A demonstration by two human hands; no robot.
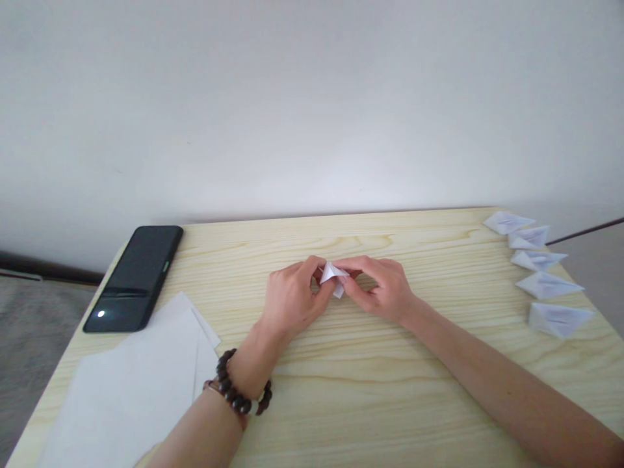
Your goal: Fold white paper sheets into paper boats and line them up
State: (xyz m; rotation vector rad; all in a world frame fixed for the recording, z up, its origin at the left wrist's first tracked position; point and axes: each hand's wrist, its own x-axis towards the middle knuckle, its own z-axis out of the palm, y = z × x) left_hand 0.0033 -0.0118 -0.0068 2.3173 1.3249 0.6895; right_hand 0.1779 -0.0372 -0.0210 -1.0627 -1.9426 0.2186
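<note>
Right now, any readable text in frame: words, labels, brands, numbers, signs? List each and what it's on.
None readable.
Phone: no legible characters on the dark screen; the pale mark on its edge is too small to make out.
Loose white sheets: no print visible.
Five folded paper pieces, far right: no lettering visible.
Small folded paper between left hand and right hand: none visible.

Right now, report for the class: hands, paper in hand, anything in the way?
Left hand and right hand both pinching small folded paper. Folded paper partly hidden by their grip. Phone and white sheets off left, apart from it.
</note>
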